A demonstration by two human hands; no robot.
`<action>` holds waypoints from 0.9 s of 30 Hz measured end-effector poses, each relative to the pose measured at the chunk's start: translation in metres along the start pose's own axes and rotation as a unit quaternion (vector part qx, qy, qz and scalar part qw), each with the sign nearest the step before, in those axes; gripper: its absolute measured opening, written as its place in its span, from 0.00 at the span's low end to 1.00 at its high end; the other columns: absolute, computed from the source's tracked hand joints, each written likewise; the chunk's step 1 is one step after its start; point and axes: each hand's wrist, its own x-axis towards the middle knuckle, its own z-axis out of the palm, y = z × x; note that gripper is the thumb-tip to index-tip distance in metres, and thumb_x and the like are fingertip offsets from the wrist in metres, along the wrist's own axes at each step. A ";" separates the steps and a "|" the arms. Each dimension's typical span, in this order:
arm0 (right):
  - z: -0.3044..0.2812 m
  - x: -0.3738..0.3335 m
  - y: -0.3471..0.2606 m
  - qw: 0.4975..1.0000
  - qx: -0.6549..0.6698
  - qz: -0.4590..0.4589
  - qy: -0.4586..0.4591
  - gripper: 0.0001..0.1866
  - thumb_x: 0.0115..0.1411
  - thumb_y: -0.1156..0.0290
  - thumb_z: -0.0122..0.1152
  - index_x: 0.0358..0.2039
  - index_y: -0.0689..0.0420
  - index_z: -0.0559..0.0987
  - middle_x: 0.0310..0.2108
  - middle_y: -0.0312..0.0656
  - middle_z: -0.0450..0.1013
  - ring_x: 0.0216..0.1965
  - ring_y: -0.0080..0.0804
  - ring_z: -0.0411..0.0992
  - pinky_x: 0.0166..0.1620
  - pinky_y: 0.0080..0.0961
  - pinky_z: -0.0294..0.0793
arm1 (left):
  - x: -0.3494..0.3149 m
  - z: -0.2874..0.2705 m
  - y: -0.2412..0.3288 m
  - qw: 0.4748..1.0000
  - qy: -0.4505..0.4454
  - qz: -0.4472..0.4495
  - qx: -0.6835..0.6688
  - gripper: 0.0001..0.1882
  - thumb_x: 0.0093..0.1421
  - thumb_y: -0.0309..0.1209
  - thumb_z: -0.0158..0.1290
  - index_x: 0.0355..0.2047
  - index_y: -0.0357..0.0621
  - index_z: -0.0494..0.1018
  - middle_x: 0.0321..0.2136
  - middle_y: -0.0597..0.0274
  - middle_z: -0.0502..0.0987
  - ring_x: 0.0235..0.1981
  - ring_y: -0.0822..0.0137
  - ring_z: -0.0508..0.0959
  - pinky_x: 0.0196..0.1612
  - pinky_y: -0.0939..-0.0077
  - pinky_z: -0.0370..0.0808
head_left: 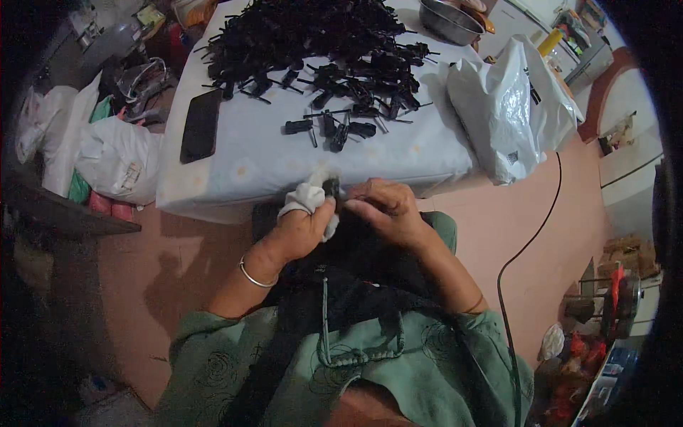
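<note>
Left hand pinched a small black part, white cloth covered its fingers, right hand pressed fingertips together beside it, black heap lay beyond them

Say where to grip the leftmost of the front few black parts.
Its blocky body, probably from the left: that end points away from the group, while thin rods and other parts crowd its right.

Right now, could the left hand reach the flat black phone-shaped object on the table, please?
Probably yes: only tablecloth seems to lie between the left hand and the phone-shaped object, though that hand is occupied with a white cloth and dark part.
</note>
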 end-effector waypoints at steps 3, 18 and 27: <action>0.012 0.003 -0.013 0.995 0.087 0.053 0.026 0.05 0.51 0.76 0.58 0.29 0.63 0.72 0.21 0.41 0.70 0.22 0.25 0.65 0.28 0.21 0.66 | -0.004 0.003 -0.022 0.981 -0.023 0.013 -0.193 0.11 0.56 0.24 0.41 0.40 0.39 0.63 0.22 0.70 0.68 0.19 0.78 0.66 0.20 0.83 0.64; 0.035 -0.003 -0.009 0.995 0.025 0.097 0.009 0.10 0.59 0.72 0.45 0.22 0.62 0.67 0.16 0.45 0.60 0.18 0.27 0.57 0.24 0.24 0.62 | 0.001 0.014 0.010 0.971 0.085 0.160 0.157 0.11 0.50 0.25 0.44 0.35 0.36 0.65 0.30 0.46 0.68 0.31 0.48 0.70 0.33 0.67 0.68; 0.033 0.006 -0.002 0.978 0.106 0.176 -0.036 0.12 0.59 0.69 0.47 0.22 0.63 0.67 0.16 0.47 0.63 0.20 0.33 0.61 0.23 0.27 0.62 | -0.003 0.012 0.001 0.960 0.100 0.145 0.220 0.11 0.49 0.25 0.46 0.34 0.36 0.66 0.30 0.47 0.69 0.30 0.49 0.71 0.32 0.66 0.69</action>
